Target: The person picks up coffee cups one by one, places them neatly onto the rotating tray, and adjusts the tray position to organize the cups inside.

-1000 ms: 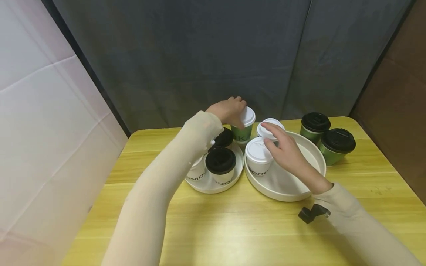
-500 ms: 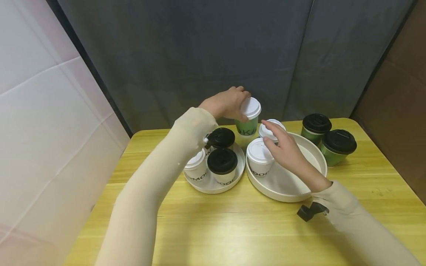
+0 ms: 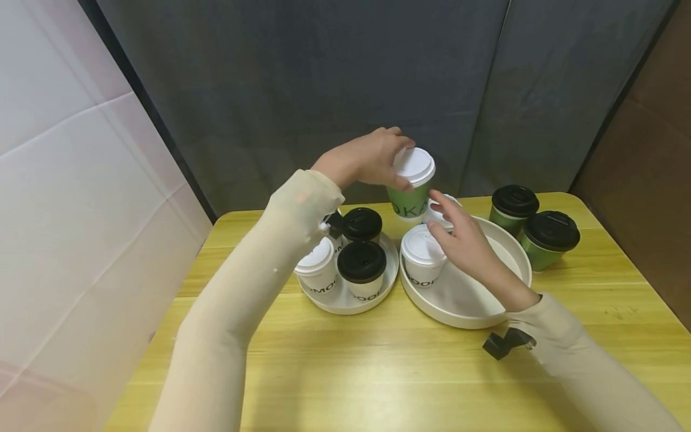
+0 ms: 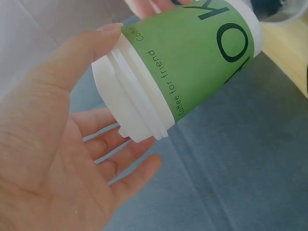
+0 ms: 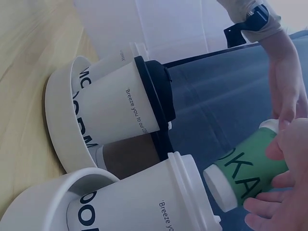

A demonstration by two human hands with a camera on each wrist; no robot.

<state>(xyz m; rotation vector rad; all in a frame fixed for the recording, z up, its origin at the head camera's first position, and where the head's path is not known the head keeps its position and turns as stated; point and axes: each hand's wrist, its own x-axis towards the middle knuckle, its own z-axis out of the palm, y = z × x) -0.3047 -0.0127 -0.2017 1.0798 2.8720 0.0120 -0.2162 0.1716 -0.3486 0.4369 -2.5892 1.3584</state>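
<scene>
My left hand (image 3: 372, 157) holds a green paper coffee cup (image 3: 408, 201) by its white lid, thumb on the near side, raised above the table behind the two trays. In the left wrist view the lid (image 4: 132, 91) lies between thumb and fingers. My right hand (image 3: 466, 246) hovers over the right tray (image 3: 475, 312) with fingers spread. Its fingertips reach close to the green cup; whether they touch it I cannot tell. Below it a white cup with white lid (image 3: 423, 247) stands on that tray. A second white lid (image 3: 439, 217) is partly hidden behind my right fingers.
On the smaller left tray (image 3: 345, 309) stand several white cups, among them a black-lidded one (image 3: 361, 262) and a white-lidded one (image 3: 315, 270). Two green cups with black lids (image 3: 514, 204) stand right of the right tray. A grey curtain (image 3: 302, 90) hangs behind the table.
My left hand has lifted the green cup from behind the left tray and carried it rightward, towards my right hand. The right hand has stayed nearly still.
</scene>
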